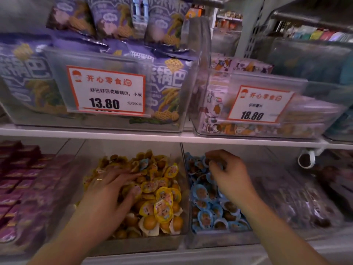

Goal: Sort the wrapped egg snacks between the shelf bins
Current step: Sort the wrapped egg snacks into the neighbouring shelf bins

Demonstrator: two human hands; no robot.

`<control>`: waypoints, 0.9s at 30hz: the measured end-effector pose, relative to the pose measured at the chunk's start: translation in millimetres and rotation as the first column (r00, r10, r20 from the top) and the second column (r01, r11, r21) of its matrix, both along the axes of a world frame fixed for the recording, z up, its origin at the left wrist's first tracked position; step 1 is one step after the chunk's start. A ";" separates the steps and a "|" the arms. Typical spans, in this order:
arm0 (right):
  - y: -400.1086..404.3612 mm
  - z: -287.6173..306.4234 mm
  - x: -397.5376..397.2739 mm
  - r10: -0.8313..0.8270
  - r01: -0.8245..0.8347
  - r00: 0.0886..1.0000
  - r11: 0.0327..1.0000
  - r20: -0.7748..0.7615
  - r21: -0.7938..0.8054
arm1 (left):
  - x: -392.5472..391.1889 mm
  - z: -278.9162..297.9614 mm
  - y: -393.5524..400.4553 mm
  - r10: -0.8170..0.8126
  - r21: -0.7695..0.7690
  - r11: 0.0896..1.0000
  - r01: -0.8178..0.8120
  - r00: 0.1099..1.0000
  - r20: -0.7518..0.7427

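Note:
Two clear bins stand side by side on the lower shelf. The left bin (145, 243) is full of yellow-wrapped egg snacks (164, 199), with one blue-wrapped snack (143, 163) lying among them near the back. The right bin (219, 240) holds blue-wrapped egg snacks (205, 213). My left hand (108, 192) lies spread on the yellow pile, fingers straight and pressing into the wrappers. My right hand (227, 175) hovers over the back of the blue bin, fingers curled round what looks like a blue-wrapped snack.
The white shelf edge (172, 138) runs just above the bins. Above it stand a bin of purple snack bags (168, 88) and another bin with price cards (256, 104). Purple boxes (21, 180) fill the left; dark packets (298, 197) lie to the right.

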State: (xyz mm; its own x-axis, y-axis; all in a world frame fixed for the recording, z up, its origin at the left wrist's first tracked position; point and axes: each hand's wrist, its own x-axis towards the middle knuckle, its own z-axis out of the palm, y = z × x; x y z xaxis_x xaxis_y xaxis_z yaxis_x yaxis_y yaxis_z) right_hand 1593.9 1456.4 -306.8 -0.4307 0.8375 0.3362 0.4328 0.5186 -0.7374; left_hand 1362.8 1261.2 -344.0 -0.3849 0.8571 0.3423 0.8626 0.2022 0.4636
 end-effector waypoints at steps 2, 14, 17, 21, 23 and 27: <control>-14.8 5.7 -7.0 0.053 -0.051 0.998 0.991 -0.020 0.123 | -4.0 1.0 -8.2 0.015 -0.041 0.999 -0.014 0.999 0.039; -57.2 10.1 -157.1 0.435 -0.536 0.686 0.844 0.583 0.000 | -7.9 -11.7 -51.9 -0.115 -0.193 0.976 0.097 0.990 -0.084; -44.4 -5.0 -199.2 0.394 -0.527 0.544 0.847 0.741 -0.064 | -8.1 -8.3 -50.7 -0.084 -0.144 0.987 0.077 0.996 -0.043; -27.0 -15.5 -218.0 0.400 -0.460 0.363 0.863 0.842 -0.211 | -4.7 -13.2 -42.4 0.062 -0.106 0.993 -0.059 0.998 0.033; -22.5 -13.4 -214.5 0.408 -0.487 0.330 0.846 0.852 -0.217 | -3.7 -17.5 -35.6 0.116 -0.142 0.984 -0.103 0.989 0.087; -13.5 -14.4 -201.6 0.317 -0.494 0.257 0.855 0.913 -0.158 | -5.7 -21.6 -18.5 0.176 -0.277 0.953 -0.121 0.967 0.183</control>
State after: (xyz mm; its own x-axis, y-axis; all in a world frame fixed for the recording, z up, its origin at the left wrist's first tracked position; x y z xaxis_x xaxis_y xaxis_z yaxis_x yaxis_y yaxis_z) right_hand 1392.3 1442.9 -321.2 -0.8038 0.4411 -0.3992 0.4671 0.8835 0.0356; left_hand 1357.1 1242.7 -365.6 -0.5525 0.8334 0.0151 0.7063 0.4585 0.5393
